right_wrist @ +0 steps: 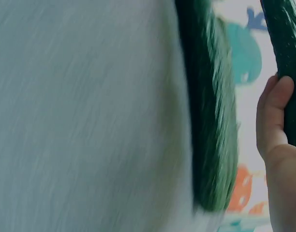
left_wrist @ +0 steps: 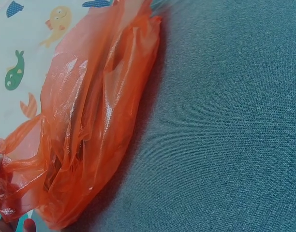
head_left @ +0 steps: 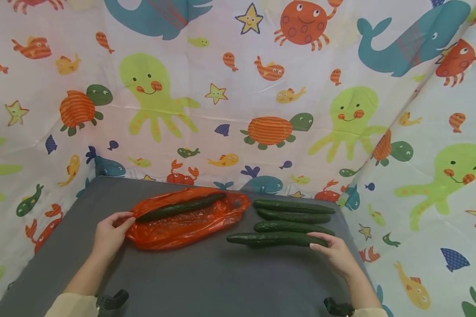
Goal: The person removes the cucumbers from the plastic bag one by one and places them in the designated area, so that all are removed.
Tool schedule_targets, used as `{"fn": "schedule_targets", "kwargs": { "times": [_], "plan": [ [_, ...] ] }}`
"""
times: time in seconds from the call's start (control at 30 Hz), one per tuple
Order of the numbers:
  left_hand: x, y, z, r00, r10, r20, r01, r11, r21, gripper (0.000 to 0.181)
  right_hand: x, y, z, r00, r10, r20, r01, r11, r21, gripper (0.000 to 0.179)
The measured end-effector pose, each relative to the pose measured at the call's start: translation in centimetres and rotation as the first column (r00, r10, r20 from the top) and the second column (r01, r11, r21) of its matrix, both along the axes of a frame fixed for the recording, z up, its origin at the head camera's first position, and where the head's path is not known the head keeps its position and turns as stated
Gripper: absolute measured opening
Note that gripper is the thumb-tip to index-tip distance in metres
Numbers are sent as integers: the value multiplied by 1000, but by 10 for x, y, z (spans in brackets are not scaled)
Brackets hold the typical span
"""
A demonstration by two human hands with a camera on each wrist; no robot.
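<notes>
On the left of the head view, my left hand (head_left: 110, 233) pinches the left edge of a thin orange plastic bag (head_left: 178, 237). A long dark green cucumber (head_left: 182, 208) lies along the bag. In the left wrist view the crumpled bag (left_wrist: 109, 121) fills the left side, its end gathered at my fingertips. My right hand (head_left: 335, 253) holds a cucumber (head_left: 273, 239) by its right end, the thumb below and fingers over it. In the right wrist view this held cucumber (right_wrist: 286, 43) stands apart from another cucumber (right_wrist: 211, 121) on the table.
Behind the held cucumber, more cucumbers (head_left: 293, 206) lie side by side on the right of the grey table (head_left: 214, 281). A white curtain (head_left: 230, 114) printed with sea animals hangs close behind the table and along both sides.
</notes>
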State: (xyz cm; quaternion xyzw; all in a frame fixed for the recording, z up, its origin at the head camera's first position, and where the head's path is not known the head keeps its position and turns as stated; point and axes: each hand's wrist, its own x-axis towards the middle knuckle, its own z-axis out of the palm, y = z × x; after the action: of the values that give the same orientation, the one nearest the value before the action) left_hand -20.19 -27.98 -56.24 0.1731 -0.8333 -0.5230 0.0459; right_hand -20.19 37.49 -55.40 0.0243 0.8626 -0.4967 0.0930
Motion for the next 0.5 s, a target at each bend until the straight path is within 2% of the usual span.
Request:
{"fn": "schedule_targets", "kwargs": {
  "times": [0.13,0.33,0.43,0.5],
  "plan": [
    [-2,3,-1,1000,5,3,-5,1000,7,45,7,33,-12,999,-6,32,2,994,112,55],
    [-1,5,-1,1000,8,1,-8,1000,-3,43,7,53,-24,999,-19,45,12,985,170,57],
    [-1,6,-2,1000,8,5,-8,1000,-3,44,7,52,-28,1000,15,-20,-9,963,269,55],
    [-2,7,-3,1000,8,7,-8,1000,-2,45,7,52,-32,992,61,-108,-20,937,348,49]
  ]
}}
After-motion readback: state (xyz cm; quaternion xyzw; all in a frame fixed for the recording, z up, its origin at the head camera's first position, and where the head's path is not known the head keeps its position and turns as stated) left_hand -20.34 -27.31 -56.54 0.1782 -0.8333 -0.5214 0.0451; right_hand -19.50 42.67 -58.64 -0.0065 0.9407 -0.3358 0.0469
